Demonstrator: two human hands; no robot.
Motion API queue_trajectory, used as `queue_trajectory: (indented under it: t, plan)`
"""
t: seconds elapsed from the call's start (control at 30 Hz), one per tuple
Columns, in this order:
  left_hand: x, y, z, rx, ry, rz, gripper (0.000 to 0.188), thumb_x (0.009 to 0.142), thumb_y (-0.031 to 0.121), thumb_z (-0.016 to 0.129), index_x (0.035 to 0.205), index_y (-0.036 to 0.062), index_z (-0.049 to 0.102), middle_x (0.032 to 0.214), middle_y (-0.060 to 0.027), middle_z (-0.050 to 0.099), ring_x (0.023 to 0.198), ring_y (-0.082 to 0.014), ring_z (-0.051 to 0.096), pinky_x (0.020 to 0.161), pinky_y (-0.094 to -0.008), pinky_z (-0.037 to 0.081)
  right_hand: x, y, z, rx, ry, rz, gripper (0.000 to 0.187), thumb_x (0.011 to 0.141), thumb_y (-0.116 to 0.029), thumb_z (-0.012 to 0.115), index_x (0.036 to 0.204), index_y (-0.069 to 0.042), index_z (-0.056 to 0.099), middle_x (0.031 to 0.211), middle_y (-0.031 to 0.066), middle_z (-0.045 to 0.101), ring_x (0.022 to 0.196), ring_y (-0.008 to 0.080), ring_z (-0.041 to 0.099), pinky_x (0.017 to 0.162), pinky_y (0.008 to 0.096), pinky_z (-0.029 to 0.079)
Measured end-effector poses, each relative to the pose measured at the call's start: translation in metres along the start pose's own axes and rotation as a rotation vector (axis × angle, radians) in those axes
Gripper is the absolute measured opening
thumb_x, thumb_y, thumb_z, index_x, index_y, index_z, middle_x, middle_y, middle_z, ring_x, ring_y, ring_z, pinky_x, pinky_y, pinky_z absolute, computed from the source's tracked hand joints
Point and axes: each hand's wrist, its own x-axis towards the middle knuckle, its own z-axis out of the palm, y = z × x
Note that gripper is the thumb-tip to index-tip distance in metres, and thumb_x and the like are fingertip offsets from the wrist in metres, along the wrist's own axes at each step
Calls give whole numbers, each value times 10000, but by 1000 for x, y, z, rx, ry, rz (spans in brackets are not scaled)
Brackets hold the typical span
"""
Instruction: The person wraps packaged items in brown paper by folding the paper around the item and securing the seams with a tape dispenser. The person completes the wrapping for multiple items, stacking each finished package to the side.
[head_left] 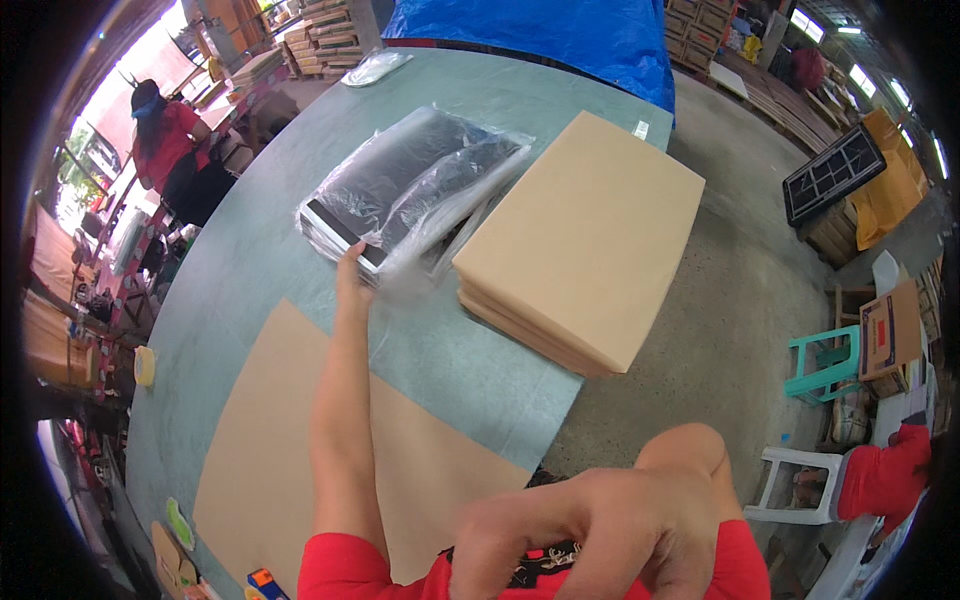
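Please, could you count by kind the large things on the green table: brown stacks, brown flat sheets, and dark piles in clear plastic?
Brown rectangular paper-like stack: 1
Flat brown paper-like sheet, as far as visible: 1
Dark pile in clear plastic: 1
Total: 3

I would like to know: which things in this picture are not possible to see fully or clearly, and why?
In the head view:
Plastic bags: folds and shine obscure what is inside.
Left hand: some fingers unseen, behind the bags or the hand itself.
Right hand: partly blurred; lower edge cuts it off.
Brown sheet: left arm covers part.
Blue tarp: cut off by upper edge.
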Motion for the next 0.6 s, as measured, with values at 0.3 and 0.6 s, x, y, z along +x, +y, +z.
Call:
queue_trajectory:
  t: [0.3,0.6]
  plan:
    - [-87,61,20,147,97,27,399,687,85,608,1057,8,480,946,-107,555,864,-249,562,787,-350,462,-74,158,-165,323,841,773,798,758,-545,557,1259,32,327,1292,172,365,1173,275,372,988,404,287]
    - [-342,100,-18,595,343,640,311,669,88,676,929,-15,540,820,-54,573,708,-158,545,672,-287,444,6,293,-144,787,831,255,515,738,-398,637,1096,-54,498,1047,110,554,988,287,500,915,460,367]
